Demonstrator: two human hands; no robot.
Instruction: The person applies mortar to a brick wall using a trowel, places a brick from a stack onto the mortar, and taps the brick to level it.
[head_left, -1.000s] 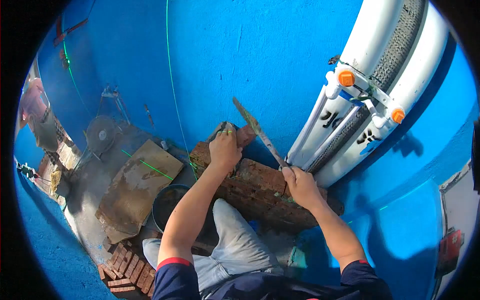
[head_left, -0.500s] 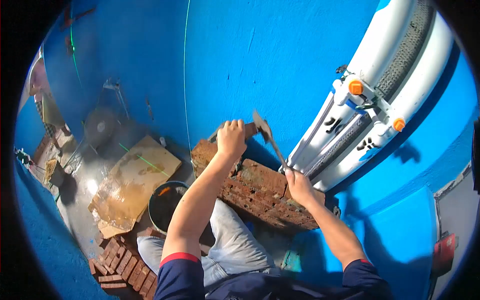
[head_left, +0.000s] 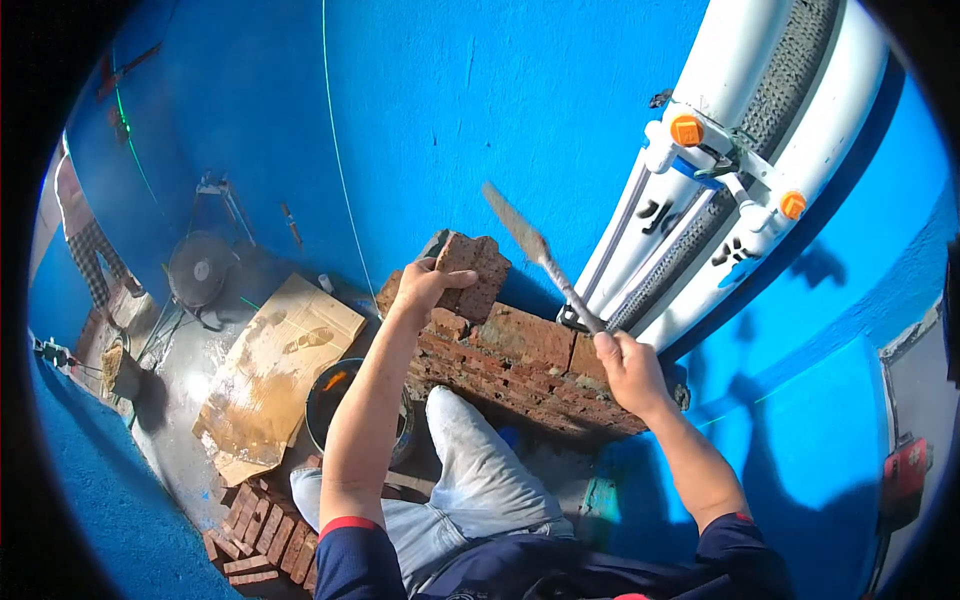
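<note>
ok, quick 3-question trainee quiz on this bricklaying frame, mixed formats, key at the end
1. True or false: the left hand grips a brick.
2. The right hand holds: A) a hammer B) a trowel C) a bucket.
3. What lies on the floor left of the low brick wall, beside the bucket?

Key: 1 true; 2 B; 3 a cardboard sheet.
</note>
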